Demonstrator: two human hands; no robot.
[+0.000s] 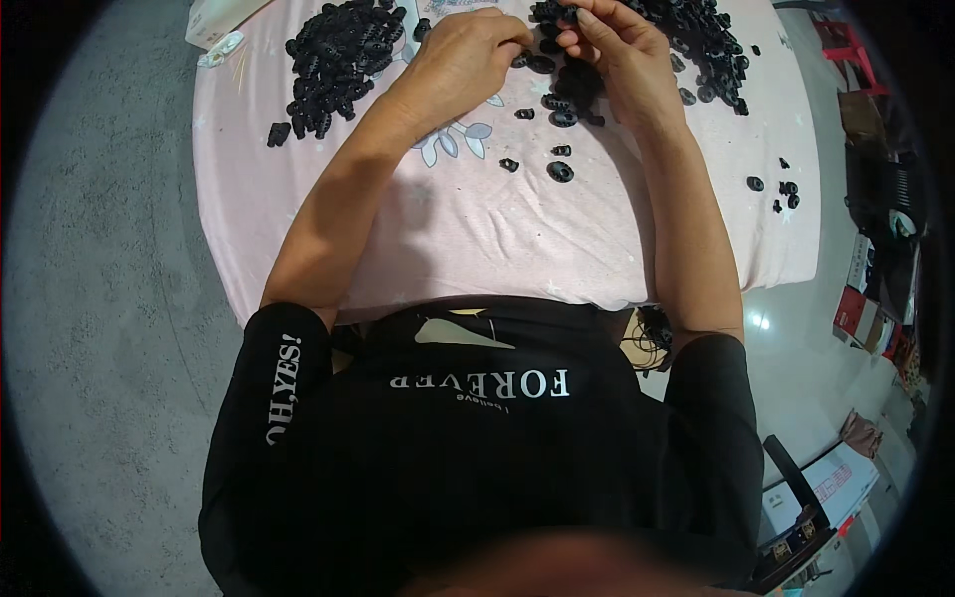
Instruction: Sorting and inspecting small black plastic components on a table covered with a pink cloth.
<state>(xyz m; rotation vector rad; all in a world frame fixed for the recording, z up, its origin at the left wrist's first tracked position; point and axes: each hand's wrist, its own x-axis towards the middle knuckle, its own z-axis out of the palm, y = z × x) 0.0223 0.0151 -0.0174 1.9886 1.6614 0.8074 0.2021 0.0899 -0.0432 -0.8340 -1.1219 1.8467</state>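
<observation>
My left hand (474,62) is at the top of the table, its fingers curled together. Whatever lies between its fingertips, if anything, is hidden. My right hand (629,62) pinches a small black plastic part (569,14) between thumb and fingers. Under and between the hands is a cluster of black plastic pieces (577,85), some oval and some blocky. Nearer to me lie a loose oval black piece with holes (560,172) and several smaller black bits (509,165).
A large heap of black parts (338,70) sits left on the pink patterned tablecloth (477,229); another heap (706,45) is at the far right. Several loose pieces (788,189) lie near the right edge. A white box (214,20) stands at the far left corner. Boxes (863,318) line the right floor.
</observation>
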